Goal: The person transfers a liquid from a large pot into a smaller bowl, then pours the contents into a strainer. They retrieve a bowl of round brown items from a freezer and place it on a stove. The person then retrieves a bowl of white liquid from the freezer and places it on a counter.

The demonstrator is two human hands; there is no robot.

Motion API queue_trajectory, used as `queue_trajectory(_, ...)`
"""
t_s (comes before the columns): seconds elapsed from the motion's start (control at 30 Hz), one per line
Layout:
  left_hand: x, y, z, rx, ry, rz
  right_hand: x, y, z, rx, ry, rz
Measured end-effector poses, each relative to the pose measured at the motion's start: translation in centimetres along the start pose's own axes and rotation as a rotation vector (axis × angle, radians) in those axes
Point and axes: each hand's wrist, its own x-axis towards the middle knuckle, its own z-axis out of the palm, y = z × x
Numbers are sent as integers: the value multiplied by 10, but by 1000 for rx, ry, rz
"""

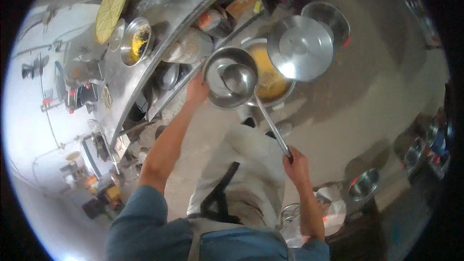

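My left hand (pixel 197 88) grips the left rim of a metal pot (pixel 214 96) held out in front of me. In my right hand (pixel 296 165) is the end of a long-handled metal ladle (pixel 270 121). The ladle's bowl (pixel 239 79) is inside the pot, near its right wall. Whether the pot holds any liquid, I cannot tell. Below and to the right stands a large vessel (pixel 293 88) with yellow-orange contents. A round metal lid (pixel 301 49) covers part of that vessel on its right side, and the pot hides part of its left.
Along the left runs a metal worktable (pixel 145 79) carrying a metal bowl (pixel 125 52) with yellow and black contents. Containers fill its lower shelf (pixel 170 94). Another large metal pot (pixel 333 18) stands beyond the lid. A metal bowl (pixel 364 185) sits at lower right.
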Motion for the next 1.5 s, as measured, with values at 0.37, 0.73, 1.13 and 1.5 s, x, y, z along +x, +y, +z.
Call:
queue_trajectory(0.37,96,-15,-115,-1455,140,-56,97,-234,-94,-564,62,-356)
queue_trajectory(0.73,214,-39,-126,-1915,157,-282,302,-433,-130,-1233,130,-695)
queue_trajectory(1.13,-61,31,116,-1677,-6,-719,338,-311,-158,-308,-43,-1032)
queue_trajectory(1.5,-219,150,268,-1547,-439,-1223,478,120,-93,-795,-232,-317)
